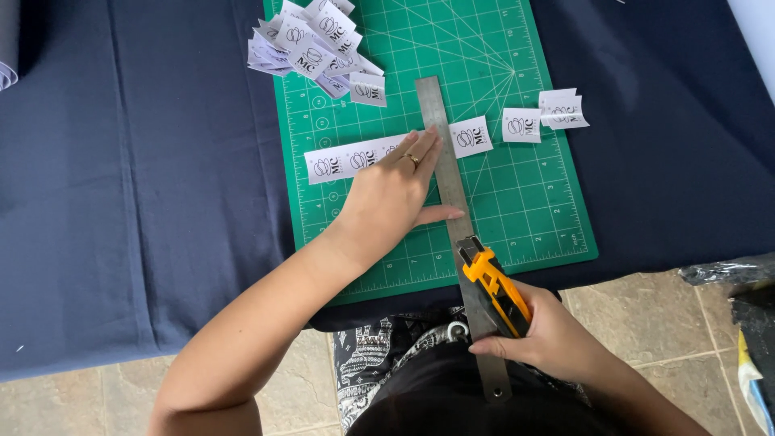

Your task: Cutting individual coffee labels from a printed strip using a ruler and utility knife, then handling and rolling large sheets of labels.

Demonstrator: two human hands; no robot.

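Her left hand (pixel 393 190) lay flat, fingers spread, pinning the steel ruler (pixel 452 202) and label strip (pixel 355 158) to the green cutting mat (pixel 525 202); her right hand (pixel 549 335) clenched an orange utility knife (pixel 494 287) (blade against the ruler's near end).

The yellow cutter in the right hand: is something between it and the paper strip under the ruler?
Nothing visible blocks it. The yellow cutter in the right hand sits at the ruler's near end; only bare green mat lies along the ruler's edge up to the paper strip, pressed by the left hand.

Home craft corner, cloth-draped table (pixel 145 178), green cutting mat (pixel 525 210), tiled floor (pixel 646 315)
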